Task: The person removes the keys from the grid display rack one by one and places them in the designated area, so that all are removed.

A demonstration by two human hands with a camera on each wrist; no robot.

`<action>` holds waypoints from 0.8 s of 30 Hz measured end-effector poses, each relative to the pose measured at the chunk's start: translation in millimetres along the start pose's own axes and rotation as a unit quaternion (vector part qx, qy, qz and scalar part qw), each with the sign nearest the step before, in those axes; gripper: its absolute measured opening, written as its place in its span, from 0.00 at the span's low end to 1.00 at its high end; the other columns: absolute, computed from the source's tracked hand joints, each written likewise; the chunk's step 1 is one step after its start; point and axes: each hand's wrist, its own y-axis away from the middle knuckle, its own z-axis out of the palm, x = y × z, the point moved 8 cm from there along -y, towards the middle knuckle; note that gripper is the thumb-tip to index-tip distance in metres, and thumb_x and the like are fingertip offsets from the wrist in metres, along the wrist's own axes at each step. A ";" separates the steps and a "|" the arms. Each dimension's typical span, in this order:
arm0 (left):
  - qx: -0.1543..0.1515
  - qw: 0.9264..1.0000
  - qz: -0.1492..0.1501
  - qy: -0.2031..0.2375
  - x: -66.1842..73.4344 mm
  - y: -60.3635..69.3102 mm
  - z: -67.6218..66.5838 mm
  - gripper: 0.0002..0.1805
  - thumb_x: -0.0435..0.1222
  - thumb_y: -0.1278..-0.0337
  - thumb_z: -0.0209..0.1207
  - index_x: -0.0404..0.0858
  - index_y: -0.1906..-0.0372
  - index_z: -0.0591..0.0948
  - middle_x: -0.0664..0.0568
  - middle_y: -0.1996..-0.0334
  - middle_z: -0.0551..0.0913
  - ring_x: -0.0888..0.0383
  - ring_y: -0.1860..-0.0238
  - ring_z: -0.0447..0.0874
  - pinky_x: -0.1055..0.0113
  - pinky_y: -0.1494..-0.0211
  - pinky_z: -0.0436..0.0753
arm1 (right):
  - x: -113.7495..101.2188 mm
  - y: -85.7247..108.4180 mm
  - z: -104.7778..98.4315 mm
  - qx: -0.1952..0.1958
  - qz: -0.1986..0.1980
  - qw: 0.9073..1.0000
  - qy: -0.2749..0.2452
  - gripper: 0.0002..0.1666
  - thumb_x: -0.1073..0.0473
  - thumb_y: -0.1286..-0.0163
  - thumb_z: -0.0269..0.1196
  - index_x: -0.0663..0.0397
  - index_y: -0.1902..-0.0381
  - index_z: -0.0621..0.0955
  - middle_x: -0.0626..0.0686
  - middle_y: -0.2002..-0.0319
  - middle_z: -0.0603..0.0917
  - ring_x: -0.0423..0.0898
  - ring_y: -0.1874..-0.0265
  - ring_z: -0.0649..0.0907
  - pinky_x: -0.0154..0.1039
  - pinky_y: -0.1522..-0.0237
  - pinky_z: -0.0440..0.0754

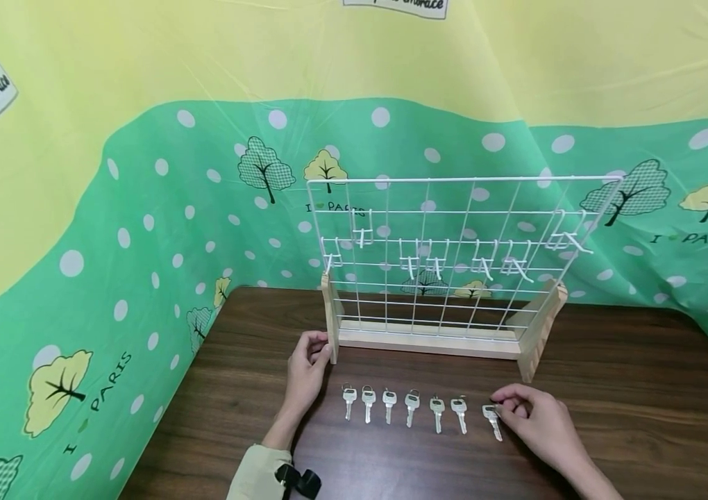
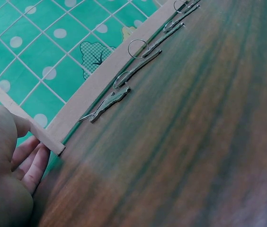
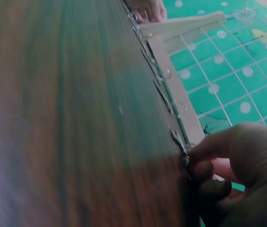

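My left hand [image 1: 307, 371] holds the left wooden end piece [image 1: 331, 319] of a white wire grid rack [image 1: 429, 298]; in the left wrist view its fingers [image 2: 38, 165] lie around the foot of that piece. On the table in front of the rack lies a row of several silver keys [image 1: 412, 408] with small rings. At the right end of this row, set apart from the others, is one key [image 1: 493, 422]. My right hand [image 1: 535, 423] pinches this key at its ring end between thumb and index finger. Part of the ring is hidden by the fingertips.
Several white wire hooks [image 1: 435, 266] hang on the grid. The right wooden end piece [image 1: 541, 333] stands behind the right hand. A dark wood table [image 1: 391, 465] bears everything, and a green and yellow patterned cloth [image 1: 204, 173] hangs behind it.
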 end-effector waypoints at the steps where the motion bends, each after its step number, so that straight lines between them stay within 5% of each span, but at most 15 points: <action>1: 0.000 1.000 0.002 -0.001 0.7 0.2 0.2 0.10 0.28 0.22 0.65 0.27 0.44 0.82 0.36 0.48 0.89 0.52 0.48 0.89 0.72 0.45 0.85 | 0.3 -0.4 -0.1 -0.009 -0.001 1.000 -0.001 0.15 0.73 0.37 0.72 0.46 0.61 0.90 0.39 0.73 0.80 0.31 0.76 0.74 0.32 0.73 0.71; 8: -0.004 1.000 -0.007 0.010 1.9 0.2 0.9 0.11 0.28 0.22 0.65 0.27 0.43 0.82 0.36 0.46 0.88 0.44 0.46 0.89 0.68 0.44 0.86 | -0.7 0.0 0.7 -0.044 -0.037 0.997 -0.042 0.22 0.74 0.40 0.77 0.47 0.53 0.88 0.41 0.67 0.79 0.33 0.78 0.74 0.33 0.75 0.71; 15: -0.005 1.000 0.026 0.004 1.3 0.2 0.3 0.11 0.31 0.22 0.66 0.28 0.45 0.82 0.37 0.49 0.89 0.53 0.49 0.89 0.73 0.46 0.86 | -5.3 1.8 0.8 -0.015 -0.097 0.994 -0.045 0.22 0.71 0.46 0.84 0.40 0.62 0.89 0.39 0.68 0.79 0.31 0.78 0.71 0.31 0.77 0.69; 20: -0.001 0.998 0.069 0.008 4.7 1.8 -1.3 0.13 0.37 0.20 0.66 0.29 0.46 0.82 0.40 0.51 0.89 0.62 0.51 0.88 0.76 0.49 0.85 | -4.4 0.7 1.6 0.001 -0.087 0.996 -0.026 0.20 0.68 0.46 0.86 0.38 0.65 0.89 0.37 0.70 0.79 0.30 0.78 0.70 0.31 0.77 0.69; 24: -0.001 0.998 0.062 0.005 3.4 1.4 -1.6 0.12 0.35 0.21 0.66 0.29 0.46 0.82 0.39 0.50 0.89 0.60 0.51 0.88 0.75 0.48 0.84 | -3.9 0.4 2.1 0.006 -0.077 0.997 -0.016 0.20 0.66 0.46 0.86 0.38 0.66 0.89 0.37 0.70 0.79 0.30 0.79 0.70 0.32 0.77 0.69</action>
